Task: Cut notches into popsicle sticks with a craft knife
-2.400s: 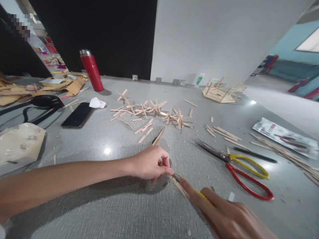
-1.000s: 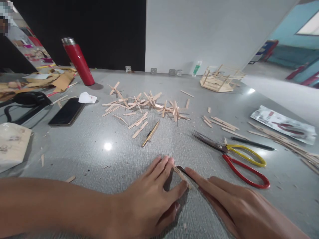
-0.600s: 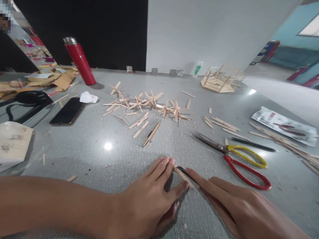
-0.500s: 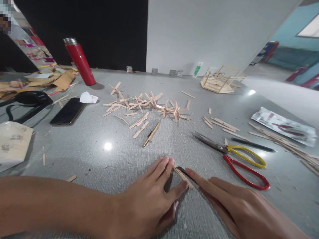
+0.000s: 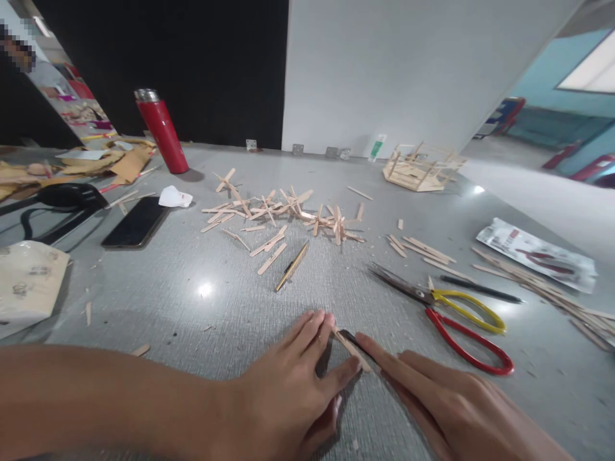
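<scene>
A short wooden craft stick [image 5: 353,349] lies on the grey table in front of me. My left hand [image 5: 293,378] pins it down, fingertips at its far end and thumb near its close end. My right hand [image 5: 446,394] is closed on a knife-like tool with a dark blade [image 5: 346,334], index finger stretched along it. The blade's tip rests against the stick's far right side; the rest of the tool is hidden under my hand. Right of it lie open scissors [image 5: 427,296] with one yellow and one red handle.
Beyond my hands lie a gold pen [image 5: 291,267] and a pile of craft sticks [image 5: 288,208]. Around are a red bottle [image 5: 163,134], a phone [image 5: 135,222], a wooden stick frame [image 5: 420,169], a black pen [image 5: 483,289], a silver packet [image 5: 535,253] and long sticks [image 5: 542,282].
The camera has tilted slightly, so the table and its things sit a little lower in view. Both hands keep almost the same pose at the stick.
</scene>
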Available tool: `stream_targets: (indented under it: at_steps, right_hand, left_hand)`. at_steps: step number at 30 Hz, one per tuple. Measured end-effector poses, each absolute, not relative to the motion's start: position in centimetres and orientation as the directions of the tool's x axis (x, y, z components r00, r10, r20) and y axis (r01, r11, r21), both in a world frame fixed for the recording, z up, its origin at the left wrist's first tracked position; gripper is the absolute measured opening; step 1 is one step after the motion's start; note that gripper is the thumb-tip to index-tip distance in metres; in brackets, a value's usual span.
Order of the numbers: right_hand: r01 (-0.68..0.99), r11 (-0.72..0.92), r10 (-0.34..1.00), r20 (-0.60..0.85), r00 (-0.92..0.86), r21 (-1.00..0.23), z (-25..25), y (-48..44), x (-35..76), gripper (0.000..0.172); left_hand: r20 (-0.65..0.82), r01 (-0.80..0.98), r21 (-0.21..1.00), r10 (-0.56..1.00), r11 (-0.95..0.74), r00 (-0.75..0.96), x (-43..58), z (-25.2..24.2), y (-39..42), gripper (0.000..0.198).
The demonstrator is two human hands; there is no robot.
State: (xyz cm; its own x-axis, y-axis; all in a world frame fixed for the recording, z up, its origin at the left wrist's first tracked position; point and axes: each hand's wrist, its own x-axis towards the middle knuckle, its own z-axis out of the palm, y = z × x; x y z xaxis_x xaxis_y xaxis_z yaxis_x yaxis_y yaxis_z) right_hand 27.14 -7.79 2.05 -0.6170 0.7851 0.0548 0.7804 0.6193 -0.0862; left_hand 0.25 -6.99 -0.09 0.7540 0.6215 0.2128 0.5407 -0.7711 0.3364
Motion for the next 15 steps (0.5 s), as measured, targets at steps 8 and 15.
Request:
stream_targets:
  at_steps: [8,15]
  right_hand:
    - [0.786,0.613,0.79,0.04,-0.612,-0.076,2.11,-7.72,26.97,0.075]
    - [0.801,0.592,0.805,0.015,-0.593,-0.089,1.98,-7.95,27.13,0.073]
  left_hand:
    - [0.261,0.536,0.318,0.616,-0.782,0.744,0.23,-0.73,-6.97,0.054]
    - [0.265,0.536,0.307,0.611,-0.787,0.746,0.2,-0.72,-7.08,0.053]
